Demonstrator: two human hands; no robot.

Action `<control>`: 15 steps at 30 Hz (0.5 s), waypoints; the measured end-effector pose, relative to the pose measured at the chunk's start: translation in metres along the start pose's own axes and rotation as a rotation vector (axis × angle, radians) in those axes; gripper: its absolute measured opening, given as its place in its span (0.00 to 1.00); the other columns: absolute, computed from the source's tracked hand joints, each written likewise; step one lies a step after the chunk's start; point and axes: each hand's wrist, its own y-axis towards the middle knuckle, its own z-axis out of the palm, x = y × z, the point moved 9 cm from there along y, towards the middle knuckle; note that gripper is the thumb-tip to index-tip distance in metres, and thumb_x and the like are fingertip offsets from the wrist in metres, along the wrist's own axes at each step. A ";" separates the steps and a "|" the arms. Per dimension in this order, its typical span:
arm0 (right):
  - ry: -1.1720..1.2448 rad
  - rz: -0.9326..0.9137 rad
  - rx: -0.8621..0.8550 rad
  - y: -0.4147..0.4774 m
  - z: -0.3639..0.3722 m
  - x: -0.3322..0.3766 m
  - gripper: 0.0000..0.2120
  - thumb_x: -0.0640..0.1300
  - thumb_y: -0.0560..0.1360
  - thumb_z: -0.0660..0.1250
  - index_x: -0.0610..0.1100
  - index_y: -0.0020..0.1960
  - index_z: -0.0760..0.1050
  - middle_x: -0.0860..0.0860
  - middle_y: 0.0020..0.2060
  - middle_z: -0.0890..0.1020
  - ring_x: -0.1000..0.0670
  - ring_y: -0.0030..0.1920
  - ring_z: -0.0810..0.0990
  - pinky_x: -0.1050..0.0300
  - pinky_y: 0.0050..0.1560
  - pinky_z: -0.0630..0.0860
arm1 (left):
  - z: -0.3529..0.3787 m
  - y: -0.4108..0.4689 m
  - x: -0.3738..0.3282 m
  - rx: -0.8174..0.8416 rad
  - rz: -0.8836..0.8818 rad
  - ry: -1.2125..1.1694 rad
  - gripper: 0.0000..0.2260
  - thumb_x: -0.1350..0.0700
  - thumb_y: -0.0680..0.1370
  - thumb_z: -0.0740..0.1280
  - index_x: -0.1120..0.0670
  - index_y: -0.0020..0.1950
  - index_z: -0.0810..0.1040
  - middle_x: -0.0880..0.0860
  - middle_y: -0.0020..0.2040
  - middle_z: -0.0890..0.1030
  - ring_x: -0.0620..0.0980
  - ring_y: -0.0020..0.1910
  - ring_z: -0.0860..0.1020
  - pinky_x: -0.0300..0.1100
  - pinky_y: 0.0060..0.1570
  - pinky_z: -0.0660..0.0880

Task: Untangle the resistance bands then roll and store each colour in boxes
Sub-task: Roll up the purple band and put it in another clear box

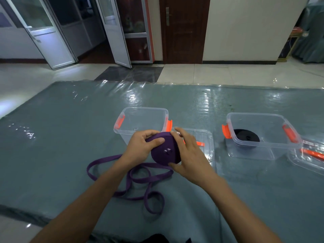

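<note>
A purple resistance band is partly wound into a thick roll (164, 151) held just above the table. My left hand (142, 146) grips the roll's left side with the thumb on its rim. My right hand (189, 155) cups its right side, fingers spread over the top. The band's loose tail (133, 179) lies in loops on the table below the hands. Behind the roll stands an empty clear box with orange latches (140, 118). To the right, a second clear box (263, 135) holds a rolled black band (247, 135).
A grey-green cloth under clear plastic (61, 137) covers the table. One clear lid (205, 142) lies between the boxes, another (308, 155) at the right edge. Tiled floor, glass doors and a brown door lie beyond the far edge.
</note>
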 end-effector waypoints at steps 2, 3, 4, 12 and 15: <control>-0.059 -0.039 -0.020 -0.001 0.006 0.005 0.50 0.53 0.66 0.79 0.40 0.79 0.57 0.43 0.76 0.62 0.42 0.74 0.64 0.47 0.74 0.66 | -0.001 0.001 0.006 -0.017 -0.029 0.024 0.11 0.47 0.72 0.75 0.48 0.53 0.86 0.49 0.47 0.87 0.49 0.47 0.86 0.49 0.52 0.82; -0.080 -0.045 -0.032 0.000 0.009 0.006 0.50 0.54 0.66 0.79 0.39 0.78 0.58 0.42 0.75 0.63 0.42 0.73 0.64 0.48 0.75 0.65 | -0.001 0.002 0.010 -0.020 -0.044 0.038 0.10 0.50 0.74 0.75 0.49 0.54 0.86 0.49 0.48 0.87 0.49 0.47 0.86 0.51 0.53 0.82; -0.091 -0.047 -0.046 0.001 0.011 0.006 0.50 0.54 0.66 0.78 0.38 0.78 0.59 0.42 0.75 0.64 0.42 0.72 0.65 0.48 0.74 0.65 | -0.002 0.003 0.013 -0.020 -0.057 0.046 0.09 0.52 0.75 0.75 0.50 0.55 0.86 0.49 0.48 0.87 0.50 0.48 0.85 0.53 0.55 0.82; 0.006 0.031 -0.042 0.021 0.045 -0.002 0.51 0.51 0.63 0.79 0.39 0.78 0.58 0.44 0.72 0.66 0.43 0.70 0.64 0.50 0.71 0.66 | -0.021 -0.003 0.027 -0.095 -0.028 0.218 0.13 0.53 0.77 0.73 0.50 0.62 0.81 0.46 0.54 0.84 0.46 0.54 0.82 0.49 0.59 0.80; 0.150 0.084 0.002 0.031 0.065 -0.002 0.45 0.48 0.66 0.78 0.41 0.77 0.61 0.46 0.72 0.67 0.45 0.71 0.66 0.53 0.72 0.66 | -0.036 -0.003 0.042 -0.105 -0.022 0.261 0.12 0.56 0.77 0.73 0.51 0.61 0.82 0.46 0.53 0.85 0.44 0.53 0.82 0.47 0.59 0.79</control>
